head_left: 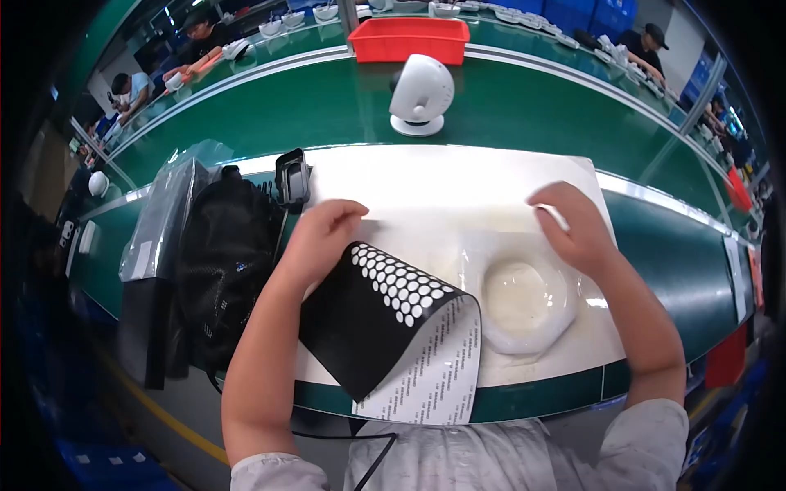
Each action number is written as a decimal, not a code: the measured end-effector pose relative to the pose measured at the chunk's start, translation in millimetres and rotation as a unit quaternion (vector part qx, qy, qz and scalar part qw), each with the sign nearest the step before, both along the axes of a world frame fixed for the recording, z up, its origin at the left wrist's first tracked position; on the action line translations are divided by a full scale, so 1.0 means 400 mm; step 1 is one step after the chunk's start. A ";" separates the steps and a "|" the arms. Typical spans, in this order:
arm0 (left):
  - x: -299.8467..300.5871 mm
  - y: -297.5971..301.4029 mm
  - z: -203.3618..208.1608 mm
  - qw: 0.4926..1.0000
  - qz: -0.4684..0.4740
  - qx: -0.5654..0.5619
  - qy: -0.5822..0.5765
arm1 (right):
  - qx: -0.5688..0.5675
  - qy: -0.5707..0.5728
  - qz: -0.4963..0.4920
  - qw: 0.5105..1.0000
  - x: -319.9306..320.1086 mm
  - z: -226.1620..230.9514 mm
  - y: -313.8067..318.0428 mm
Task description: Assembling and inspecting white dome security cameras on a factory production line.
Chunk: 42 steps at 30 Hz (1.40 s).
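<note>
My left hand (327, 237) is over the upper left part of a black sheet (348, 327) with rows of white round pads (401, 282). Its fingers are drawn together, and whatever they pinch, if anything, is hidden. The sheet's near right side curls up, showing a white printed backing (438, 368). Above the far right side of a white octagonal block with a round hollow (565, 282), my right hand (573, 229) is raised. Thumb and forefinger curve toward each other, their tips close together; anything between them is too small to make out.
A white work mat (442, 180) lies on the green bench. On the left are a black bag (229, 270), a plastic-wrapped package (168, 213) and a small black case (293, 180). Beyond stand a white rounded device (422, 90) and a red bin (409, 41). Other people work farther off.
</note>
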<state>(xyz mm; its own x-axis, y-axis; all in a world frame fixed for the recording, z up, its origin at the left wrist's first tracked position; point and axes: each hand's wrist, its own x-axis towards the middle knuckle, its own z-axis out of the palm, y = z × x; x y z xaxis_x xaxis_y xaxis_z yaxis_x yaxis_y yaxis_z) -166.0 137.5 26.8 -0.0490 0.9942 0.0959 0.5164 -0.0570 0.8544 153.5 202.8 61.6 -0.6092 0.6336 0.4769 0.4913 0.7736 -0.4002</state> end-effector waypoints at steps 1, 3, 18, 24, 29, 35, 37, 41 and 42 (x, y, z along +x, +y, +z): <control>-0.002 -0.012 -0.005 0.999 -0.015 -0.015 -0.035 | 0.003 -0.034 0.022 0.999 -0.041 0.005 0.018; -0.024 -0.022 0.002 0.993 -0.091 -0.032 -0.067 | -0.061 -0.120 0.058 0.989 -0.120 0.018 0.057; -0.048 -0.025 0.025 0.951 -0.304 -0.004 0.056 | 0.237 -0.195 -0.197 0.931 -0.350 -0.100 0.315; 0.003 -0.045 0.060 0.979 -0.183 -0.021 -0.084 | 0.317 -0.079 -0.129 0.937 -0.153 0.034 0.228; 0.048 -0.120 0.108 0.962 -0.191 0.068 -0.185 | -0.045 0.266 -0.072 0.960 -0.023 0.191 -0.039; 0.145 -0.211 0.205 0.951 -0.243 0.071 -0.177 | -0.306 0.359 -0.048 0.880 0.068 0.171 -0.258; 0.168 -0.231 0.217 0.959 -0.235 0.151 -0.038 | -0.350 0.334 -0.030 0.875 0.062 0.140 -0.269; 0.212 -0.296 0.211 0.975 -0.122 0.182 -0.023 | -0.399 0.243 -0.062 0.882 0.060 0.096 -0.217; 0.215 -0.308 0.208 0.977 -0.089 0.195 -0.025 | -0.408 0.226 -0.075 0.882 0.063 0.098 -0.207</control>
